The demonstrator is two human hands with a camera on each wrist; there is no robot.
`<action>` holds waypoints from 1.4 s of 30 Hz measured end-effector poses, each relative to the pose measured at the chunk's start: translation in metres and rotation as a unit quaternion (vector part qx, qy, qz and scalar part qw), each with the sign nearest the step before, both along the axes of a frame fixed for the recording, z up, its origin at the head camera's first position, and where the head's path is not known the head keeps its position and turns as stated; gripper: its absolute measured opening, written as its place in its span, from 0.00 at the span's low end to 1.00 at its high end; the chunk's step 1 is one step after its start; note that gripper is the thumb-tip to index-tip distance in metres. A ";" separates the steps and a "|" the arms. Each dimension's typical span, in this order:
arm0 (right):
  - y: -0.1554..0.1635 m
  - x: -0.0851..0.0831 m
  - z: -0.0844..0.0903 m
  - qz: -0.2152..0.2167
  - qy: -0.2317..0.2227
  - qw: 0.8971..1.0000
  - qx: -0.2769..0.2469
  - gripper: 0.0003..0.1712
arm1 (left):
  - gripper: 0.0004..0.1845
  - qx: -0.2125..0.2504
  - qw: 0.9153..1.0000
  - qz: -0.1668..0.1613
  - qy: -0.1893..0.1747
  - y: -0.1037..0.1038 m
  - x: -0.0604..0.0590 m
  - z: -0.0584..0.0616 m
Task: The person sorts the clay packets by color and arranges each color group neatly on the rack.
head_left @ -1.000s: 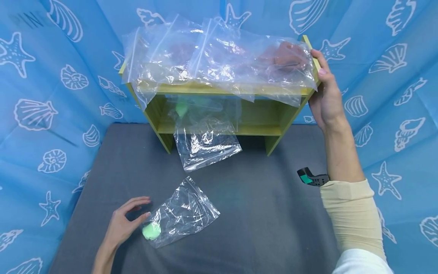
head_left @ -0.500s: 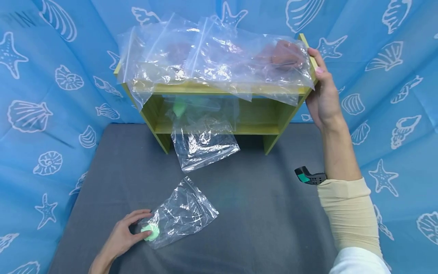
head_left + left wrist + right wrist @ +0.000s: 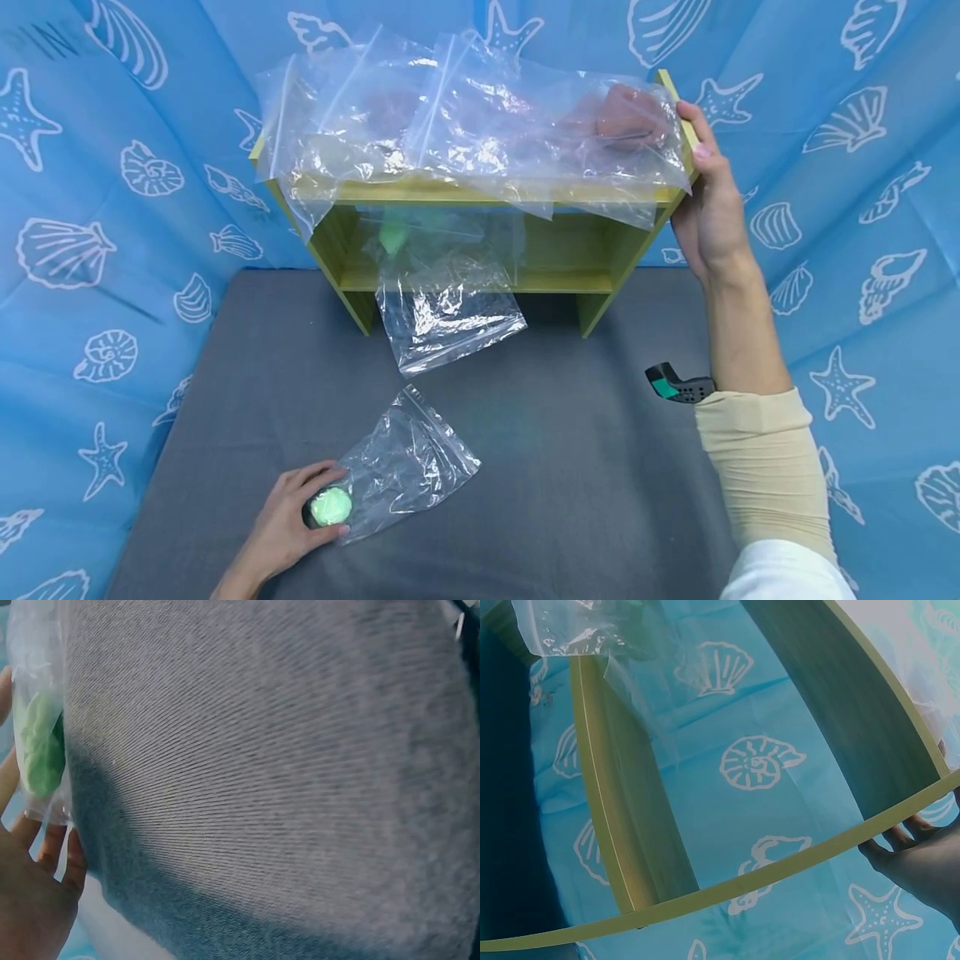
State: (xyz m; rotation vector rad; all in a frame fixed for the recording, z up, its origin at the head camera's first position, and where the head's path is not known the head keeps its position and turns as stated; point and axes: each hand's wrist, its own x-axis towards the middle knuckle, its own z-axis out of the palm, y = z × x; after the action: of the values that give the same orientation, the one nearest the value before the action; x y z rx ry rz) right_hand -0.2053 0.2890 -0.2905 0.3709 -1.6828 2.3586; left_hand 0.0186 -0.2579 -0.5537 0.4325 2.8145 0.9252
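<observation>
My left hand (image 3: 277,525) curls its thumb and fingers round a light green lump (image 3: 331,506) at the near end of a clear zip bag (image 3: 401,467) on the grey cloth. In the left wrist view, the fingers sit along the bag's lower end, beside the green lump (image 3: 43,746). My right hand (image 3: 712,208) grips the right side panel of a small yellow-green wooden shelf (image 3: 562,284). Seen from the right wrist, its fingers (image 3: 900,838) lie at the panel's edge. Part of that hand is hidden behind the panel.
Several clear bags (image 3: 480,125) lie across the shelf top, some with reddish-brown things inside. On the lower shelf a zip bag (image 3: 450,308) with a green piece hangs over the front. Blue shell-print curtains (image 3: 105,250) surround the grey-covered table (image 3: 570,483).
My left hand has moved rightward onto the bag's near end and closed round the green lump. The right hand stays on the shelf panel.
</observation>
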 end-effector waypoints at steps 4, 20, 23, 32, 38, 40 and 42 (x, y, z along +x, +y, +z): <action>0.000 0.000 -0.001 0.002 0.001 1.000 -0.003 0.30 | 0.43 -0.019 1.000 -0.004 0.003 0.001 0.003 -0.001; -0.001 -0.002 -0.001 0.003 0.006 1.000 -0.009 0.30 | 0.41 -0.063 0.997 0.017 0.040 0.008 0.005 -0.009; -0.001 -0.002 -0.001 0.001 0.007 1.000 -0.007 0.30 | 0.39 -0.049 0.997 0.023 0.057 0.009 0.004 -0.009; -0.002 -0.001 -0.002 -0.001 0.010 1.000 -0.001 0.30 | 0.39 0.001 0.997 0.023 0.070 0.012 0.002 0.001; -0.002 -0.002 -0.001 0.001 0.014 1.000 -0.011 0.30 | 0.39 0.019 0.997 0.012 0.068 0.020 -0.001 0.016; -0.002 -0.002 -0.001 0.001 0.014 1.000 -0.011 0.30 | 0.40 0.027 0.997 0.005 0.072 0.024 -0.004 0.022; -0.002 -0.002 -0.001 0.001 0.014 1.000 -0.011 0.30 | 0.40 0.034 0.996 -0.001 0.076 0.029 -0.006 0.028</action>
State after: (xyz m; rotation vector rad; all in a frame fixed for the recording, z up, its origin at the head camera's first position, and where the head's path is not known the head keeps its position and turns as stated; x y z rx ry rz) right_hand -0.2072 0.2871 -0.2919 0.3986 -1.6446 2.3598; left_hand 0.0121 -0.2294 -0.5255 0.5364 2.9244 1.0323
